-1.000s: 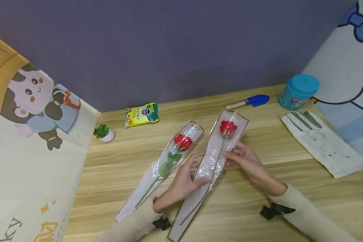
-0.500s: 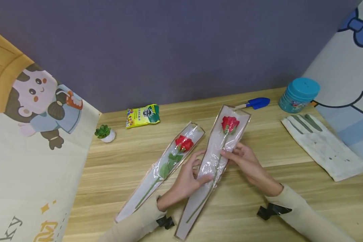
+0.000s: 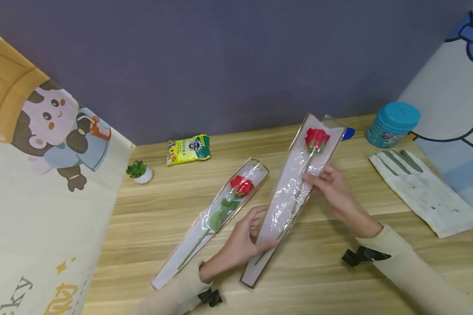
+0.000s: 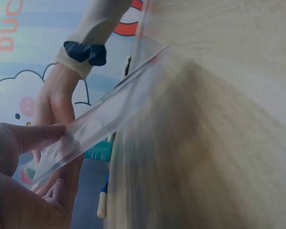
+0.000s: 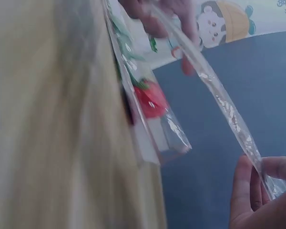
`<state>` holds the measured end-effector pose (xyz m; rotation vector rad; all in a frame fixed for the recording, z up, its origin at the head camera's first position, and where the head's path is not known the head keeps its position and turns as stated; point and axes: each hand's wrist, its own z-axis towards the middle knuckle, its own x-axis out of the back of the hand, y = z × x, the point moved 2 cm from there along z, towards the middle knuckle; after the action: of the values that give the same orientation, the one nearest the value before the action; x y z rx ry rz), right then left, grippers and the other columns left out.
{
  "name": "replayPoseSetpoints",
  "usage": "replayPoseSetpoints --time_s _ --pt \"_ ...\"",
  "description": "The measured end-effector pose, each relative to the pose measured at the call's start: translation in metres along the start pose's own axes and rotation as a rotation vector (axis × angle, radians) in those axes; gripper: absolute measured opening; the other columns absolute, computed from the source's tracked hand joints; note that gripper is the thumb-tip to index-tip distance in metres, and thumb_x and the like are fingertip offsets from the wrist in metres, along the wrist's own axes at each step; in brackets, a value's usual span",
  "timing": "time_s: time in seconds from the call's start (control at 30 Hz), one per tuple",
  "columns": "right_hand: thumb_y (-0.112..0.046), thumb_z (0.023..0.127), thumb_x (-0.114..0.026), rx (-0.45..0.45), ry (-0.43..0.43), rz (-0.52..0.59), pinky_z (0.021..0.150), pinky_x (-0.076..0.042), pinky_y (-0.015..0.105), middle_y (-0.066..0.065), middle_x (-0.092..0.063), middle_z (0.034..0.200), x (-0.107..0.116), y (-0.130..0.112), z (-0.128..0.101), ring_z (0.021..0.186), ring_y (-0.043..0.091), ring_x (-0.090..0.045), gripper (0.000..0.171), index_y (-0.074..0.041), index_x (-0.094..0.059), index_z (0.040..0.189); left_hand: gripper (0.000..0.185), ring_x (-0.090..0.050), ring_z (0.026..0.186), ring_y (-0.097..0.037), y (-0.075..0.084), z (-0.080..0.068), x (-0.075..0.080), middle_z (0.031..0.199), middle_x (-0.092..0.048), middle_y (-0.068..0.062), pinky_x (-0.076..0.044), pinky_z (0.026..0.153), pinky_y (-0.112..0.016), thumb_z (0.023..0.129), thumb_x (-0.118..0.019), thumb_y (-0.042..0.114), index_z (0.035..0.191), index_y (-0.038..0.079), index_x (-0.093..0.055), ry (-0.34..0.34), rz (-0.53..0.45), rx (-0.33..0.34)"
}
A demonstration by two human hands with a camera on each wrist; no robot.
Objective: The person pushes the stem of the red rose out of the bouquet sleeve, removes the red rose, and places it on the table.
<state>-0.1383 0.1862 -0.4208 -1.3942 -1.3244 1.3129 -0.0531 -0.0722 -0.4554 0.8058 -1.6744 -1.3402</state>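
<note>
Both hands hold one wrapped rose (image 3: 295, 197) clear of the desk (image 3: 339, 271), tilted, bloom end up and away from the person. The left hand (image 3: 242, 243) pinches the lower part of the sleeve, thumb on top and fingers beneath; the left wrist view shows the thumb (image 4: 35, 136) pressed on the clear film. The right hand (image 3: 333, 188) grips the sleeve's right edge higher up, just below the bloom (image 3: 316, 138), fingers curled round it; the right wrist view shows fingertips (image 5: 250, 183) closed on the film edge. The sleeve's narrow end lies close to the desk near the left wrist; whether it touches cannot be told.

A second wrapped rose (image 3: 220, 212) lies flat on the desk just left of the held one, roughly parallel to it, bloom end pointing away. The left hand is beside its middle; contact cannot be told.

Elsewhere on the desk: a yellow packet (image 3: 188, 149) and a small potted plant (image 3: 140, 170) at the far left, a teal tub (image 3: 392, 124) at the far right, a white glove (image 3: 425, 192) lying in front of the tub. A blue item (image 3: 348, 133) shows partly behind the held sleeve's top. Cartoon-printed cloth (image 3: 35, 183) hangs at the left, and more at the right.
</note>
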Motion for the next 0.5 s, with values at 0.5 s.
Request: replayPoseSetpoints --time_s 0.5 --pt "-0.002 0.097 -0.071 0.092 -0.006 0.104 0.067 -0.062 0.021 -0.008 -0.08 0.092 0.008 -0.026 0.02 0.076 0.004 -0.073 0.021 -0.014 -0.065 0.113 0.053 -0.069 0.078 0.003 0.003 -0.004 0.004 0.11 -0.08 -0.014 -0.062 0.068 -0.021 0.083 -0.085 0.008 0.132 0.009 -0.065 0.01 0.065 -0.055"
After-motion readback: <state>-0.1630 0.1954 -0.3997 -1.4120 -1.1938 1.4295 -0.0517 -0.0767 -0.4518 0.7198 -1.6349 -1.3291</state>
